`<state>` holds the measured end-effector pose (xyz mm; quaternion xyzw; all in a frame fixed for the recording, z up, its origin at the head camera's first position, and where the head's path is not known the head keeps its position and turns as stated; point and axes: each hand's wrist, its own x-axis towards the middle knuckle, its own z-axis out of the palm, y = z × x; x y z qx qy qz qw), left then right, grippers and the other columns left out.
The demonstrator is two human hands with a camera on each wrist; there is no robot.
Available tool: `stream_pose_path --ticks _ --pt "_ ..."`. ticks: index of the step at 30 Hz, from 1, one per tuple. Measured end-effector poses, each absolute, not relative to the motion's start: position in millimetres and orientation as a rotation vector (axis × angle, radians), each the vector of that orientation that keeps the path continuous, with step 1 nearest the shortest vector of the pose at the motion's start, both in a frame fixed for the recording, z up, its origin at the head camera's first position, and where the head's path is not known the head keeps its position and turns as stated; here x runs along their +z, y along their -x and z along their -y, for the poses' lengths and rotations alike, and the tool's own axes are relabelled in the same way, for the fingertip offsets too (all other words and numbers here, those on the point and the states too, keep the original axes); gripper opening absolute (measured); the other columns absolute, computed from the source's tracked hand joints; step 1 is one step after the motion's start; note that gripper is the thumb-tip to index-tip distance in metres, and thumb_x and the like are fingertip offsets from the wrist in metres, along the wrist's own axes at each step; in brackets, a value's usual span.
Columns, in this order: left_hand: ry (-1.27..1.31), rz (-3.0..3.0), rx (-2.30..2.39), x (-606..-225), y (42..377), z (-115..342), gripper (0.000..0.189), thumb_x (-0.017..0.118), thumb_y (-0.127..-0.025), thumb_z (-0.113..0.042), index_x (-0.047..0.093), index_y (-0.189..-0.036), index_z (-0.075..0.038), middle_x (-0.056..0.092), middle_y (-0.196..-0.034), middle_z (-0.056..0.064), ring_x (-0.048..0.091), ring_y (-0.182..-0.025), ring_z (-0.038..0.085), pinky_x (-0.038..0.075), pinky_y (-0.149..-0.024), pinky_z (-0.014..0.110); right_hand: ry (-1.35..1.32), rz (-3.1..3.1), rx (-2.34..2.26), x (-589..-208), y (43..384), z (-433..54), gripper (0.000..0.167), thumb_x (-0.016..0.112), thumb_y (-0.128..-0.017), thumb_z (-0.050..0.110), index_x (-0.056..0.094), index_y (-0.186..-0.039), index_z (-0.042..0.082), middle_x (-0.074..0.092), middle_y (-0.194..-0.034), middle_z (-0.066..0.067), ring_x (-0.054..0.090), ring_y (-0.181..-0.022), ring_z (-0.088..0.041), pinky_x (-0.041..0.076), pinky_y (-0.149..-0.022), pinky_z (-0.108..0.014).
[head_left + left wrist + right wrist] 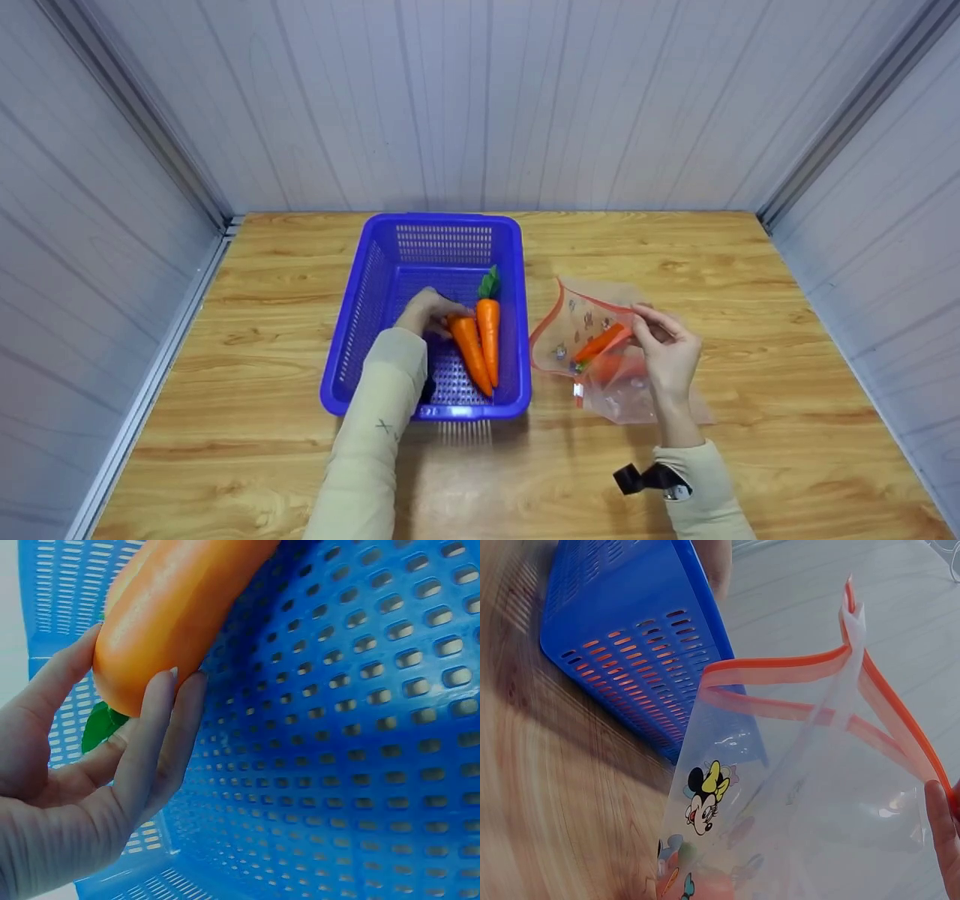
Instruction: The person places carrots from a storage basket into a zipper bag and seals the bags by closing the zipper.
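My left hand [431, 309] reaches into a blue perforated plastic basket [349, 322]. Its thumb and fingers grip the thick top end of an orange carrot [165, 622], whose tip points toward the basket's near side. Right beside it lies a second carrot [488, 330] with green leaves. My right hand [673, 356] pinches the orange-edged rim of a clear zip bag [810, 787] with printed cartoon figures, and the bag's mouth gapes toward the basket. Inside the bag there is an orange carrot [598, 343], partly hidden by the plastic; more orange shows behind the film.
A white slider [578, 390] sits at the bag's near corner. Basket and bag stand side by side on a wood-grain table [247, 420]. Pale panel walls [450, 105] close in the back and both sides.
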<state>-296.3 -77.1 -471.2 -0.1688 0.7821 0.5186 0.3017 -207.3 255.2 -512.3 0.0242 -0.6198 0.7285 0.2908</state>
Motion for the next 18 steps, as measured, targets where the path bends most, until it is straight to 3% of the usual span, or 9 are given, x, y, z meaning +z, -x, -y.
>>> stream_pose_path --ticks 4,10,14,18 --pt "0.448 -2.084 1.422 -461 296 80 0.046 0.072 -0.072 -0.008 0.046 -0.107 0.006 0.048 -0.077 0.011 0.056 -0.056 0.021 0.05 -0.073 0.037 -0.053 1.605 2.033 -490 196 -245 0.017 0.066 -0.074 -0.006 0.066 -0.091 -0.008 0.062 -0.088 -0.017 0.06 -0.06 -0.02 0.051 -0.051 -0.027" --pt "0.476 -2.128 1.445 -453 299 84 0.048 0.073 -0.071 -0.009 0.047 -0.108 0.007 0.048 -0.081 0.01 0.056 -0.055 0.019 0.051 -0.072 0.036 -0.034 1.644 1.962 -509 207 -253 0.019 0.067 -0.074 -0.005 0.066 -0.093 -0.009 0.06 -0.088 -0.02 0.06 -0.06 -0.022 0.052 -0.051 -0.03" --pt "0.512 -2.129 1.479 -447 301 84 0.058 0.073 -0.071 -0.01 0.04 -0.117 0.007 0.051 -0.09 0.013 0.057 -0.055 0.02 0.05 -0.074 0.037 -0.004 1.653 1.923 -516 210 -254 0.019 0.068 -0.074 -0.003 0.066 -0.093 -0.007 0.059 -0.088 -0.021 0.06 -0.06 -0.025 0.051 -0.051 -0.033" --pt "0.527 -2.097 1.538 -436 300 84 0.066 0.072 -0.072 -0.01 0.035 -0.123 0.007 0.051 -0.106 0.019 0.061 -0.066 0.025 0.049 -0.077 0.038 -0.011 1.655 1.929 -523 213 -256 0.021 0.069 -0.073 -0.001 0.067 -0.093 -0.006 0.06 -0.09 -0.019 0.06 -0.061 -0.025 0.051 -0.051 -0.03"
